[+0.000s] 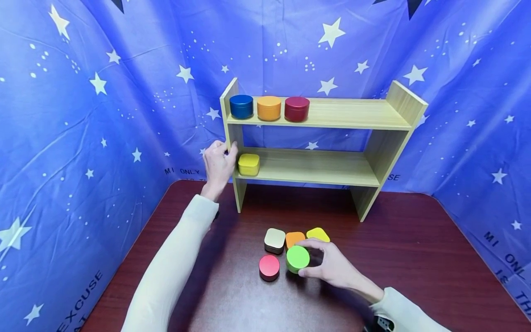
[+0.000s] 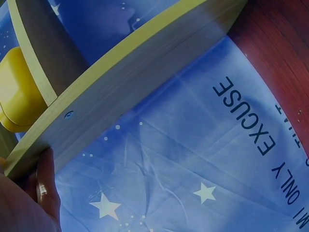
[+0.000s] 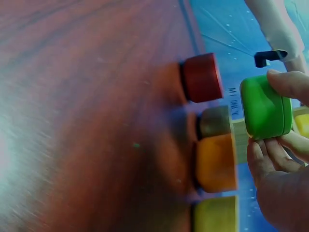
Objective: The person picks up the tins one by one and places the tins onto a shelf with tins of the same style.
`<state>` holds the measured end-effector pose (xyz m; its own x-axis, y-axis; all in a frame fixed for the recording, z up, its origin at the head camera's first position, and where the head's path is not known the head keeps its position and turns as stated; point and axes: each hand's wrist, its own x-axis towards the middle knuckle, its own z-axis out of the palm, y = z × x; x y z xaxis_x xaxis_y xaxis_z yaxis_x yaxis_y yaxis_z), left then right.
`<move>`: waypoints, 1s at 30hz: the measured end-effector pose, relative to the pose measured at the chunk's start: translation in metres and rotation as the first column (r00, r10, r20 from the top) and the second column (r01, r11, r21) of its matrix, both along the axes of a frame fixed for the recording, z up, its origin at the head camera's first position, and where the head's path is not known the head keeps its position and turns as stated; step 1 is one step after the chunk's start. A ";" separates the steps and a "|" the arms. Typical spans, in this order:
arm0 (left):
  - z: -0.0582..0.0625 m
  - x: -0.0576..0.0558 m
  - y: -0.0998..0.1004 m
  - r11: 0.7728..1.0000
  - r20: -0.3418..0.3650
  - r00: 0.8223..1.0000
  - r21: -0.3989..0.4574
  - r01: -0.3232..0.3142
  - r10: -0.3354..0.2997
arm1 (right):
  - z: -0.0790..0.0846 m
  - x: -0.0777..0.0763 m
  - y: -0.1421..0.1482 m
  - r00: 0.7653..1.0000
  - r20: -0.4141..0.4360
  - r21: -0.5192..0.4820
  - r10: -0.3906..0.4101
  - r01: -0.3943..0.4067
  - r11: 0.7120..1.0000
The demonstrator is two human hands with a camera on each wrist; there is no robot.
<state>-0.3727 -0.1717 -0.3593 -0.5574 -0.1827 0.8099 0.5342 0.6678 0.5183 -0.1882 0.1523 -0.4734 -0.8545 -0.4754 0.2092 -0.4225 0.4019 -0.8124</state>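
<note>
My right hand pinches a round green tin between thumb and fingers; the right wrist view shows the green tin held off the tabletop. At the left side panel of a two-tier wooden shelf, my left hand grips the panel's front edge. The left wrist view has part of the left hand against that panel. Beside the green tin on the table stand a round red tin, a cream square tin, an orange square tin partly hidden, and a yellow tin.
On the upper shelf stand a blue tin, an orange round tin and a dark red tin. A yellow square tin sits at the lower shelf's left end. Starry blue cloth hangs around the dark red table.
</note>
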 end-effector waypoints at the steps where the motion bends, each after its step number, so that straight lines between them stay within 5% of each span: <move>1: 0.000 0.000 0.000 1.000 -0.001 1.000 0.001 0.001 -0.001 | 0.003 -0.002 0.001 1.000 -0.003 -0.014 0.007 -0.008 1.000; 11: 0.000 0.002 0.000 1.000 -0.007 1.000 0.002 0.001 -0.001 | 0.037 -0.018 0.005 0.997 -0.079 -0.011 -0.019 0.018 1.000; 23: 0.000 0.001 0.000 1.000 -0.019 1.000 0.007 0.002 -0.002 | 0.073 -0.038 0.017 0.993 -0.077 -0.003 -0.087 0.087 0.996; 30: 0.000 0.001 0.001 1.000 0.005 1.000 0.007 0.008 -0.008 | 0.093 -0.048 0.025 0.997 -0.054 -0.059 -0.055 0.052 0.997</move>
<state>-0.3716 -0.1712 -0.3588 -0.5631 -0.1839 0.8057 0.5368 0.6598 0.5258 -0.2363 0.1775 -0.3807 -0.8648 -0.4151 0.2824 -0.4465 0.3787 -0.8107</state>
